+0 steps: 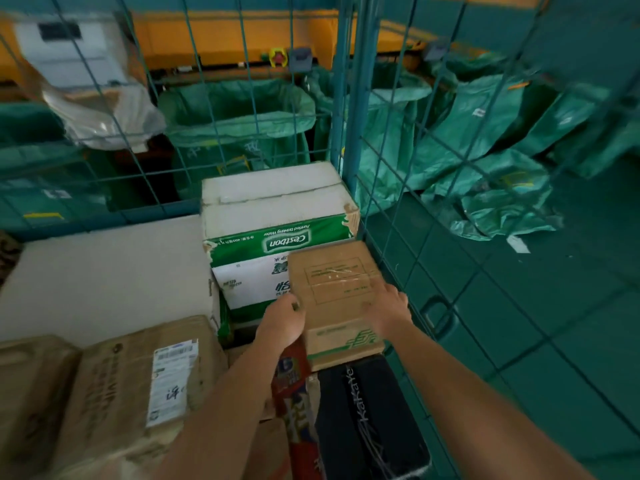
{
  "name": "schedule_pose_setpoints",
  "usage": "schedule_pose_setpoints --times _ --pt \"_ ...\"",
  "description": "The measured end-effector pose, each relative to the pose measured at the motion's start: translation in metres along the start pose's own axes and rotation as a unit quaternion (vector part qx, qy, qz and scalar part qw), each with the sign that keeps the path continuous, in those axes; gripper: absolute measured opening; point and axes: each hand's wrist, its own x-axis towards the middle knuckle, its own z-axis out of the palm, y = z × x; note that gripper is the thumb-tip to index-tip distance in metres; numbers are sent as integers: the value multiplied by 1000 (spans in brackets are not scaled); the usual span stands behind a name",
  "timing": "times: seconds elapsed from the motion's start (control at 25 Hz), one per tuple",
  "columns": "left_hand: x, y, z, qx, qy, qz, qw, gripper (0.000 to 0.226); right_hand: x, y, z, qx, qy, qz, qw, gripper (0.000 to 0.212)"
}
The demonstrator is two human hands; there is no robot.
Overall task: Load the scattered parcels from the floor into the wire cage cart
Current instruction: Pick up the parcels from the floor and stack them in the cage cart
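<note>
Both hands clamp a brown box (334, 289) between them inside the cart (346, 109): the left hand (282, 322) grips its near left edge, the right hand (389, 310) holds its right side with fingers curled over the top. The box sits just ahead of the wrists, touching the green-and-white water carton (273, 220) beyond the fingertips and riding above a black parcel (363, 410) under the right forearm. Left of the left arm lie a taped brown box (145, 386) and a white sheet (104, 275). Loading looks well along, this box about to be set down. Whether parcels remain on the floor I cannot tell; only green sacks (485, 161) show through the mesh, right of the right hand. The box's underside and the cart's base are hidden
</note>
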Motion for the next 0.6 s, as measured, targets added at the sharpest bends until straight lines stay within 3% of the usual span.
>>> schedule_pose_setpoints --times 0.12,0.24,0.32,0.44,0.6 --pt "-54 0 -30 33 0 47 998 30 -54 -11 -11 60 13 0 998 61" --pt "-114 -10 -61 42 -5 90 995 14 -124 -24 -16 142 33 26 989 59" --pt "-148 -24 -76 58 -11 110 992 16 -168 -30 -11 149 25 33 988 52" --pt "-197 -49 -86 64 -34 103 992 33 -227 -30 1 166 29 40 985 46" --pt "-251 -89 -65 65 -74 83 992 35 -297 -9 24 182 30 52 981 35"
